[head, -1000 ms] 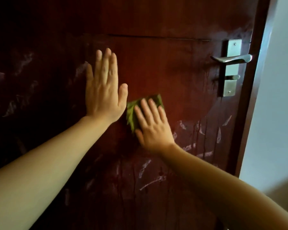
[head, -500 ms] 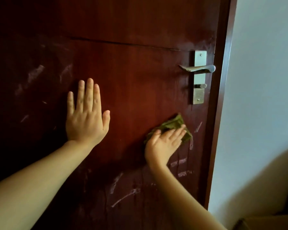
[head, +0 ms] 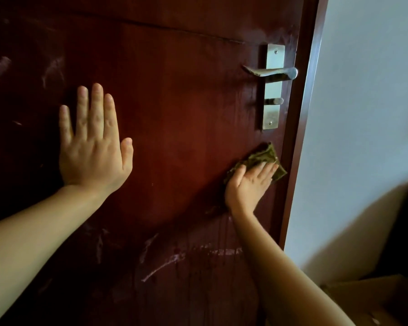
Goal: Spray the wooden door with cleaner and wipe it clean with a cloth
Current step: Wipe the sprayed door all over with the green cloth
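Head camera view of a dark red-brown wooden door (head: 186,114) filling most of the frame, its right edge running from top to bottom just left of a pale wall (head: 363,114). Whitish streaks of cleaner (head: 165,264) cross the lower part of the door, with fainter smears at the far left. The middle of the door, between the two hands, looks smooth and free of streaks. At the bottom right, near the wall, sits the corner of a cardboard box (head: 375,300). The left hand (head: 92,149) lies flat on the door at left of centre, fingers straight and together, grasping nothing. A metal lock plate with a lever handle (head: 272,72) is fixed close to the door's right edge. Just below that plate, the right hand (head: 247,184) presses a crumpled green cloth (head: 262,158) against the door, its fingers (head: 266,169) spread flat on top of the cloth rather than curled around it. The cloth's right corner nearly reaches the door's edge.
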